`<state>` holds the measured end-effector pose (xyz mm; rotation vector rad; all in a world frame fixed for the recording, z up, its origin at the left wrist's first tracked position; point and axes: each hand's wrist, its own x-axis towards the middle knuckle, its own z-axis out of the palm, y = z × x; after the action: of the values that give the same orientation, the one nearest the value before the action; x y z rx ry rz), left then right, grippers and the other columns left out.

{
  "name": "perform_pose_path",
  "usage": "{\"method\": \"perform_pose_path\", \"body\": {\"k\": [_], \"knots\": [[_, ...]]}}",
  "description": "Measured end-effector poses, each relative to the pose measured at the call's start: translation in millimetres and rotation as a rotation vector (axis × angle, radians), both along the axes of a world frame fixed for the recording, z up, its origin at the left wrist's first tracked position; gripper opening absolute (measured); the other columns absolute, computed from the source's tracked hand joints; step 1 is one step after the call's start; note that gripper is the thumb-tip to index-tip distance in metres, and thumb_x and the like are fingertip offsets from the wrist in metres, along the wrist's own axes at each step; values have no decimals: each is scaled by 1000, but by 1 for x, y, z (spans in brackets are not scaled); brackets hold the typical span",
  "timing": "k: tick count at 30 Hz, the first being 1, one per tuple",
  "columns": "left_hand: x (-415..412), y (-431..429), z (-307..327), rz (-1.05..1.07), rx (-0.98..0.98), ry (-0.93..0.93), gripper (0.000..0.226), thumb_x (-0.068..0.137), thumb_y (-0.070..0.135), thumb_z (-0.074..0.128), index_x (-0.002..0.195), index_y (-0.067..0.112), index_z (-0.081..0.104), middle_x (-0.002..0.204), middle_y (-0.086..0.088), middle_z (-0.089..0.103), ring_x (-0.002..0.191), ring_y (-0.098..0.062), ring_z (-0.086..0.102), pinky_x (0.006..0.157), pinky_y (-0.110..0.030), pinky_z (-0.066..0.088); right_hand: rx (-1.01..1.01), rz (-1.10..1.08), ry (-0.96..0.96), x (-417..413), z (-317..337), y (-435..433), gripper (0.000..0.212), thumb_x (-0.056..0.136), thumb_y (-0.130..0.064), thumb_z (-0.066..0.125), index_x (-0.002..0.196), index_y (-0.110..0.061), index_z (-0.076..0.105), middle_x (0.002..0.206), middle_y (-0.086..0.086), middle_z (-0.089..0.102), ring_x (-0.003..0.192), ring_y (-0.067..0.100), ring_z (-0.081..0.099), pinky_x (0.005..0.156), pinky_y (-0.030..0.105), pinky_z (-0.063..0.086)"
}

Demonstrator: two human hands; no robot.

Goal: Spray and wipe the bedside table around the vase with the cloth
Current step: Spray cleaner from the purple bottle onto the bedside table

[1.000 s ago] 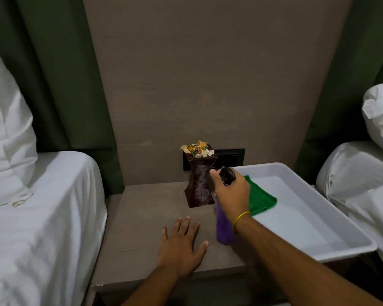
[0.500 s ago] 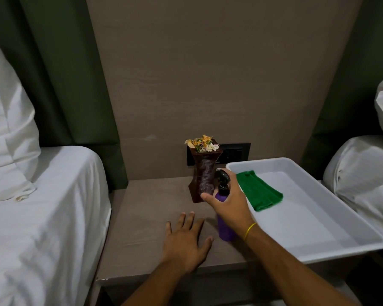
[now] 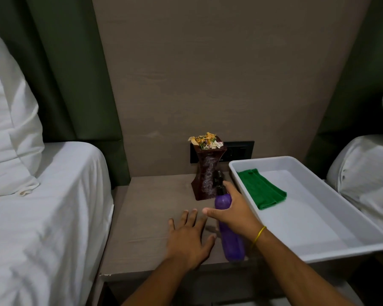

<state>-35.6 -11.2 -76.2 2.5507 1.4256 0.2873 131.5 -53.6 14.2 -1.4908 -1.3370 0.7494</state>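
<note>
A purple spray bottle [image 3: 229, 241] with a black nozzle stands on the brown bedside table [image 3: 146, 208], just in front of the dark brown vase [image 3: 207, 173] holding dried flowers. My right hand [image 3: 234, 212] is wrapped around the bottle's upper part, thumb stretched to the left. Flat on the table to the left of the bottle lies my left hand [image 3: 189, 239], fingers spread and holding nothing. A folded green cloth [image 3: 262, 191] lies at the far end of a white tray [image 3: 318, 230] on the table's right side.
A bed with white sheet and pillow [image 3: 42, 206] borders the table on the left; another white bed [image 3: 367, 173] is on the right. Behind the vase a black socket panel [image 3: 239, 151] sits on the brown wall panel. The tray overhangs the table's front right.
My right hand has slid down from the bottle's nozzle to its body, baring the black nozzle. The view has shifted slightly. My left hand stays flat on the table.
</note>
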Motion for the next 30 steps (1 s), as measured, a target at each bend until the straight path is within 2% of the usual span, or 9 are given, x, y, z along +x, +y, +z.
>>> {"method": "perform_pose_path", "body": {"k": [3,9,12,16,18,22,26,29,30], "knots": [[0,1,-1,-5,3,-3,77,95,76,25,162,41,15,177,2,10,161,-24,1,124,-64,-2,-65,9,304,-5,-3,3,83,51,-35,103,107,-74,56,108,-26,73,92,21,79,63,46,66],[1,2,-7,25,23,-9,82,91,81,18,162,39,24,176,2,13,161,-24,3,123,-62,-2,-68,-52,418,0,4,8,59,56,-9,96,85,-54,70,80,-12,77,67,19,75,54,42,62],[2,5,-9,30,36,-10,83,91,83,17,161,40,24,176,2,15,161,-24,5,123,-61,-3,-51,-71,412,3,10,8,53,59,-1,92,91,-38,71,77,0,75,58,16,71,50,43,62],[1,5,-11,28,44,10,83,91,83,18,161,40,23,176,1,15,161,-25,5,123,-62,-2,-87,-112,431,2,17,5,75,66,7,89,126,-24,57,105,9,68,78,26,71,49,40,62],[2,5,-10,26,37,24,83,90,82,18,161,40,23,176,0,14,161,-26,5,123,-62,-2,-95,-120,420,4,19,4,61,68,11,85,117,-16,60,102,14,67,76,27,69,50,43,64],[1,4,-8,21,36,18,82,91,80,20,161,39,23,176,0,14,161,-26,5,123,-63,0,-123,-122,451,2,19,-2,70,69,9,85,127,-17,55,106,13,65,81,32,69,49,38,61],[2,4,-6,14,31,15,80,91,79,22,161,39,25,176,0,15,161,-26,5,123,-64,0,-106,-117,413,0,16,-10,57,67,9,84,112,-16,60,103,18,65,78,32,70,53,44,64],[1,4,-5,16,33,1,80,92,79,22,161,39,26,176,0,17,161,-25,6,123,-63,1,-88,-159,392,-5,13,-19,78,66,4,86,133,-22,56,118,13,62,93,34,69,57,41,66],[0,3,-5,15,33,0,80,92,79,21,161,39,27,176,0,17,161,-25,6,123,-63,1,-73,-170,391,-7,10,-22,72,64,2,86,125,-28,61,115,13,63,93,33,69,58,41,66]]}}
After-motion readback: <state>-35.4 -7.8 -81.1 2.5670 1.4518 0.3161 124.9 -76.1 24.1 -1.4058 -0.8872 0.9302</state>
